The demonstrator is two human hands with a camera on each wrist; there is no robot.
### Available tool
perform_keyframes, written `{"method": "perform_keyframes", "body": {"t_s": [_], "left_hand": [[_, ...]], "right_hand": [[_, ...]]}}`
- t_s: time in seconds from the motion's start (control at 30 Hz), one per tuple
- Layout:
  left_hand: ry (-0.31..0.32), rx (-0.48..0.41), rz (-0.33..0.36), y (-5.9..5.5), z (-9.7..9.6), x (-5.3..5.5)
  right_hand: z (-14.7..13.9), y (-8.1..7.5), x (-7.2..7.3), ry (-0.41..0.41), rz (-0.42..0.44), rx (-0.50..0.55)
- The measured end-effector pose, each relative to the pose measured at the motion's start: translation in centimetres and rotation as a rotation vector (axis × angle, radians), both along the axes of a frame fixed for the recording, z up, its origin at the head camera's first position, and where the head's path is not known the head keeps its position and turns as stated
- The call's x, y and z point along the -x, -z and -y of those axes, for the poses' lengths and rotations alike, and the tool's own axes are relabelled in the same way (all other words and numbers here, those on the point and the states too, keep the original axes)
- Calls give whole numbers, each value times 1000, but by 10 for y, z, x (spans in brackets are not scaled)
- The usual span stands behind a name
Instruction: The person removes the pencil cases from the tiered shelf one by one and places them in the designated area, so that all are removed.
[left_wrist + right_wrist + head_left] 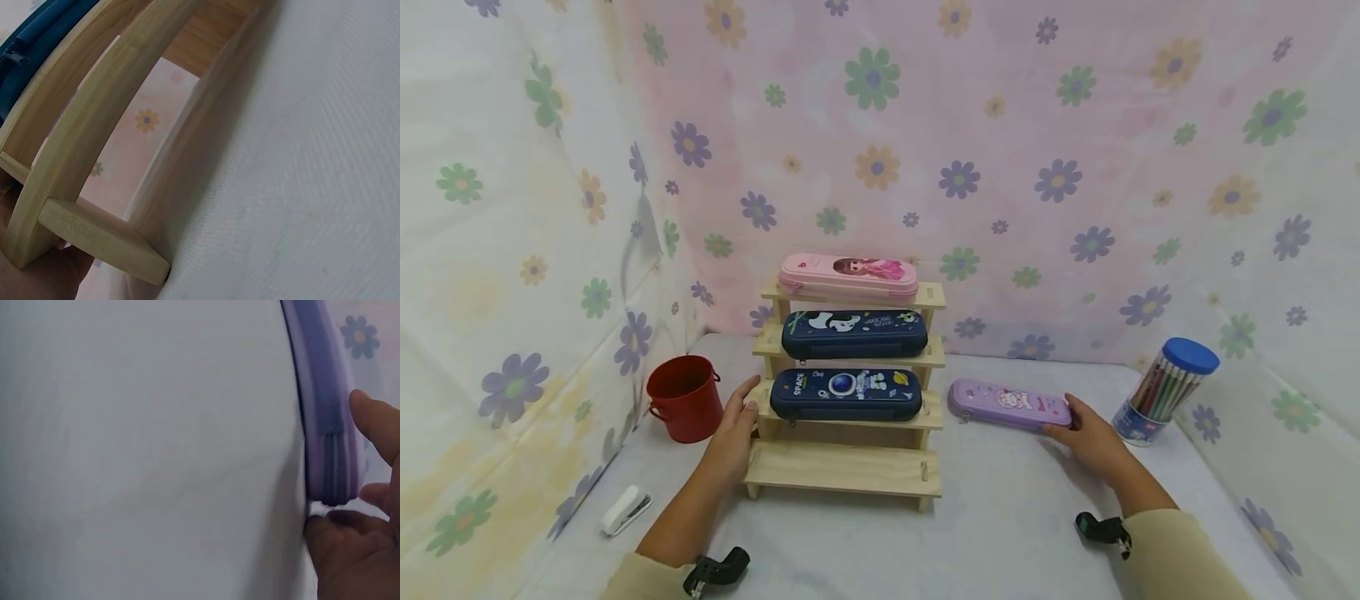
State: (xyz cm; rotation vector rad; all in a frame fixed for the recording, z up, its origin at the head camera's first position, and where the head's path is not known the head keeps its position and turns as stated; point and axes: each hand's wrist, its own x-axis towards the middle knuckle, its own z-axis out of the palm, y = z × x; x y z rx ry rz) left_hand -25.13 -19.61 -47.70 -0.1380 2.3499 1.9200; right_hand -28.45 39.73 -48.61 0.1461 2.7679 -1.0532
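Note:
A pale wooden step rack [842, 462] stands in the middle of the table in the head view. My left hand [730, 433] holds its left side; in the left wrist view, part of that hand [47, 275] is hidden behind a plank end. A pink pencil case [847, 277] lies on the top step, with a navy panda pencil case [853, 333] and a navy space pencil case [846, 394] on the two steps below. Right of the rack is a purple pencil case [1009, 403]. My right hand [1093, 442] grips its right end, thumb at the front edge.
A red bucket [685, 400] is left of the rack, and a white stapler [627, 510] lies nearer the front. Beyond my right hand stands a blue-lidded tub of pencils [1165, 392]. Flowered cloth walls [925, 142] enclose the back and both sides.

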Motion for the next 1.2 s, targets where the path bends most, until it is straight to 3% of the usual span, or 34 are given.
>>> {"method": "perform_keyframes", "body": {"t_s": [0.1,0.33,0.63,0.9,1.2], "left_hand": [[-2,0,-4,0,1,0],[4,-21,-21,3,0,1],[3,-14,-22,4,1,2],[1,6,-16,2,2,1],[1,9,-19,1,1,0]], "right_hand": [[11,-9,-4,19,-65,12],[58,-37,-13,100,-304,-34],[142,-54,-32,-37,-494,-5],[202,-66,-48,-108,-493,154],[240,-69,-56,-93,-427,134]]}}
